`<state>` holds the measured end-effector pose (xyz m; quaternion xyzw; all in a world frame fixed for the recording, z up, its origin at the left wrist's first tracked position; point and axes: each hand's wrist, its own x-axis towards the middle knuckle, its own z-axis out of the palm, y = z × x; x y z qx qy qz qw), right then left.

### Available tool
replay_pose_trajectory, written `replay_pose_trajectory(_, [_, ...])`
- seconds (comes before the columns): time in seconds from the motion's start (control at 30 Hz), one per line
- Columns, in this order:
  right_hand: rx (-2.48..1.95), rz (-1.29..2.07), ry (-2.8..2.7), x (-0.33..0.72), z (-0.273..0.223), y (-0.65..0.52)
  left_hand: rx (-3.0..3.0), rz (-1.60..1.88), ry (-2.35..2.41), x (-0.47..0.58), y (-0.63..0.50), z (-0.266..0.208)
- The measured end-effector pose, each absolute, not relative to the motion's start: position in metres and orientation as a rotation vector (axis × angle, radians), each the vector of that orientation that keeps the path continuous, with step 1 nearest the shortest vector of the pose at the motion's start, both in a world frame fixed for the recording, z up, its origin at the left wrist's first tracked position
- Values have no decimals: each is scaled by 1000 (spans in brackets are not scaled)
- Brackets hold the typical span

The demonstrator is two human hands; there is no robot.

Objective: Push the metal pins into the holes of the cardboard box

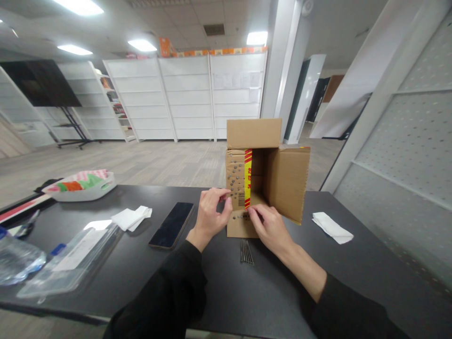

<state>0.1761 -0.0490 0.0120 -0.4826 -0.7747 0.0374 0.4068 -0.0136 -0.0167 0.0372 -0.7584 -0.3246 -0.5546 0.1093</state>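
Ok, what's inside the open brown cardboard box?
The open brown cardboard box shows only shadowed walls and floor. Anything behind its grey-studded left flap is hidden; the right hand covers part of the opening's bottom.

From where I stand, the cardboard box (pixel 270 174) reads plain brown, its front panel (pixel 235 182) speckled with grey nail heads (pixel 235 167). Tape strip (pixel 248 179): yellow, red diagonal stripes at both ends, red lettering between. Barcode (pixel 241 199): dark bars on brown. Loose nails (pixel 246 253) — dark grey. Tabletop (pixel 226 292) and sleeves (pixel 173 285): black. Cloth (pixel 83 181) in white basket (pixel 88 193) — pink and white, green, orange patches. Paper tissues (pixel 132 218): white.
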Motion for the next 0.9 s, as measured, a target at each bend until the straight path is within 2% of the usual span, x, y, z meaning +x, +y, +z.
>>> replay_pose_trajectory(0.27, [-1136, 51, -2091, 175, 15, -51, -2229, -1627, -946, -14, -17, 37])
replay_pose_trajectory(0.53, [-1247, 18, -2171, 175, 13, -48, -2239, -1625, -946, -14, -17, 37])
replay_pose_trajectory(0.9, [-1128, 165, -2439, 174, 35, -68, -2228, -1632, -964, -14, -18, 38])
